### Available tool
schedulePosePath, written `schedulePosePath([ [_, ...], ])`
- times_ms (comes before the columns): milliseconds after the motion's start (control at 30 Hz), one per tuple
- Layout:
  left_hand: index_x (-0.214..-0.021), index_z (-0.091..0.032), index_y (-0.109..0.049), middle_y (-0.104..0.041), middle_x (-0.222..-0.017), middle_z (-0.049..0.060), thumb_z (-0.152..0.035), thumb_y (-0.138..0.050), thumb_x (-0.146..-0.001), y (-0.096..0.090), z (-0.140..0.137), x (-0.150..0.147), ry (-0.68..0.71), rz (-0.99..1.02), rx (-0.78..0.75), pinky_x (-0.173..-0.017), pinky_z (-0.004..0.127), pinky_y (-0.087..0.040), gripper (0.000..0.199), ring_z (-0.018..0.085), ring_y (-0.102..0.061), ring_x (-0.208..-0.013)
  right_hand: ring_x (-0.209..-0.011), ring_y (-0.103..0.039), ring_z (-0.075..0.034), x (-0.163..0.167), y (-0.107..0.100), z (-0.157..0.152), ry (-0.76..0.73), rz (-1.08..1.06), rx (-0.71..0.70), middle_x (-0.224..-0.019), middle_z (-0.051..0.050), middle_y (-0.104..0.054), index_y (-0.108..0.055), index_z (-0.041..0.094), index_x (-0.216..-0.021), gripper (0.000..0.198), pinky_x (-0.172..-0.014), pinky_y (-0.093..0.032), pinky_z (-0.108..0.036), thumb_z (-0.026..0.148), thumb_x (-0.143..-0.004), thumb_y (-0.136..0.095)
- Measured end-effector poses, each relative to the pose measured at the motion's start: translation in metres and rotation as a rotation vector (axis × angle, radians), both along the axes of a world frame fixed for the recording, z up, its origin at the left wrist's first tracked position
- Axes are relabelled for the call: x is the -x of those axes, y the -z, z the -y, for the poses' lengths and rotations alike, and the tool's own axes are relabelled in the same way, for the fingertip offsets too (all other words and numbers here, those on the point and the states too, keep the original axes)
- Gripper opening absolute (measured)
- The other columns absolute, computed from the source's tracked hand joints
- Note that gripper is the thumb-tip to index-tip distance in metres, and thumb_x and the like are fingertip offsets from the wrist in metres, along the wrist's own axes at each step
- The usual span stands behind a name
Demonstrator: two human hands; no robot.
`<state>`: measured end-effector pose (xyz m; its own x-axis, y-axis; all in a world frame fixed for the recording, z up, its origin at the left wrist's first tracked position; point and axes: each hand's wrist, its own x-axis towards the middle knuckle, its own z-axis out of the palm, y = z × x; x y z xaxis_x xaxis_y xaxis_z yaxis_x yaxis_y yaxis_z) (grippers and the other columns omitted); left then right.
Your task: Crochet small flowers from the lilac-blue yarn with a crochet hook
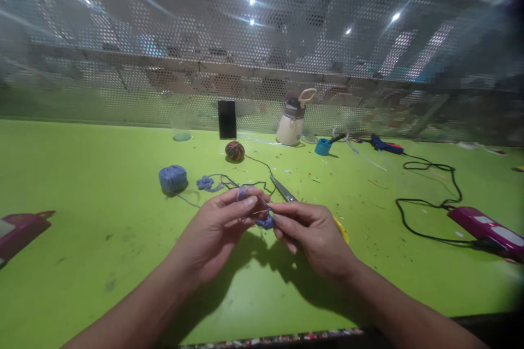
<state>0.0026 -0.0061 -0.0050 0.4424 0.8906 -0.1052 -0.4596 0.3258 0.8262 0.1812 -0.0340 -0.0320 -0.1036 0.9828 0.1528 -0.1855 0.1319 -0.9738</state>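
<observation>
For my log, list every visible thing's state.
Left hand: yarn looped round finger
Right hand: pinching blue yarn piece
Blue yarn ball: wound, trailing
Multicoloured yarn ball: wound, trailing
Blue yarn flower: lying
Scissors: lying, partly hidden
Bottle: upright, capped
Phone: upright, dark
Glue gun: lying

Center: left hand (225, 215), with blue yarn (242, 193) looped about a finger, and right hand (313, 229), fingertips of both closed on a small blue crocheted piece (267, 221). Just beyond, partly behind the right hand: scissors (281, 188). Left of center: blue yarn ball (172, 179), near a blue crocheted flower (204, 182). Above center: multicolored yarn ball (234, 151), before an upright black rectangular panel (227, 120); to the right, lidded bottle (290, 125), blue tape dispenser (322, 146) and glue gun (385, 145). Right edge: magenta power strip (485, 226). Beneath all: green tabletop (102, 294). Across the top: perforated screen (164, 32).
</observation>
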Motion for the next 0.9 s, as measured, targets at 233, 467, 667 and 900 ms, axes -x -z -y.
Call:
schedulePosePath([
  [233, -0.131, -0.016, -0.052, -0.072, -0.074, 0.001, -0.018, -0.081, -0.074, 0.007, -0.006, -0.002, -0.04, -0.108, -0.077, -0.078, 0.033, -0.051, 0.064, 0.017, -0.068, -0.072, -0.043, -0.049, -0.007, 0.001, 0.002, 0.002, 0.037, 0.072, 0.004, -0.059, 0.0, -0.063, -0.081, 0.024, -0.099, 0.02, -0.04, -0.039, -0.021, 0.028, -0.08, -0.075],
  [467, -0.153, -0.015, -0.023, -0.068, -0.063, -0.003, -0.011, -0.083, -0.063, 0.006, -0.004, -0.008, -0.087, -0.262, -0.209, -0.071, 0.033, -0.05, 0.108, 0.018, -0.065, -0.064, -0.042, -0.049, -0.008, 0.004, 0.001, 0.005, 0.096, 0.2, 0.003, -0.059, 0.0, -0.063, -0.081, 0.022, -0.099, 0.022, -0.04, -0.04, -0.022, 0.023, -0.08, -0.072],
  [667, -0.155, -0.022, -0.02, -0.064, -0.065, -0.004, -0.009, -0.073, -0.068, 0.014, -0.005, -0.009, -0.108, -0.455, -0.331, -0.067, 0.032, -0.048, 0.102, 0.018, -0.062, -0.064, -0.043, -0.046, -0.009, 0.007, -0.001, 0.004, 0.085, 0.316, 0.023, -0.06, -0.001, -0.064, -0.081, 0.019, -0.099, 0.022, -0.041, -0.037, -0.023, 0.02, -0.081, -0.068],
  [900, -0.146, -0.03, -0.044, -0.067, -0.069, -0.001, -0.011, -0.069, -0.076, 0.018, 0.008, -0.011, -0.267, -0.654, -0.597, -0.071, 0.033, -0.04, 0.076, 0.02, -0.058, -0.065, -0.041, -0.047, -0.008, 0.007, 0.001, -0.001, 0.01, 0.181, 0.21, -0.059, 0.0, -0.063, -0.078, 0.016, -0.095, 0.021, -0.042, -0.037, -0.022, 0.027, -0.077, -0.075],
])
